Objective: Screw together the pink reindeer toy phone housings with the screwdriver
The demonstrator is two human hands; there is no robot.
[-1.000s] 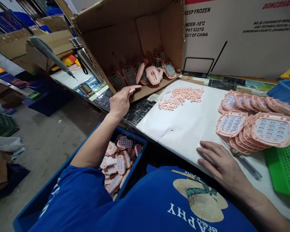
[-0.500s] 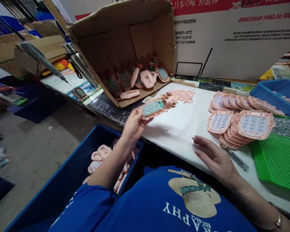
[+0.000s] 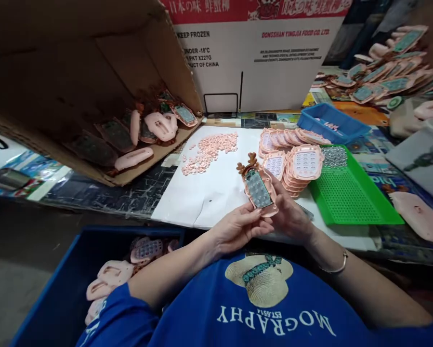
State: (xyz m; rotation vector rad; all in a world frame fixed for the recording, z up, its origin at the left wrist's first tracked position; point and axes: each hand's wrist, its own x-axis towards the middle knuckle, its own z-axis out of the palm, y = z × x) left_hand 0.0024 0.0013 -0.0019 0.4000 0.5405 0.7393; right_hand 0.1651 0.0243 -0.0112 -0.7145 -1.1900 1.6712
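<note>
Pink toy-phone shell (image 3: 259, 189), antlered: likely light, rigid plastic with an exposed board; left hand (image 3: 238, 227) and right hand (image 3: 290, 217) grasp its lower edges.

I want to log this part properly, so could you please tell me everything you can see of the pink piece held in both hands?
The pink piece looks like moulded plastic, with brown antler-shaped tips at its far end and a grey-green panel dotted with pale round pads set in its face. It is held above the white sheet, face up, long axis pointing away. The left hand pinches its near end; the right hand supports its right side.
</note>
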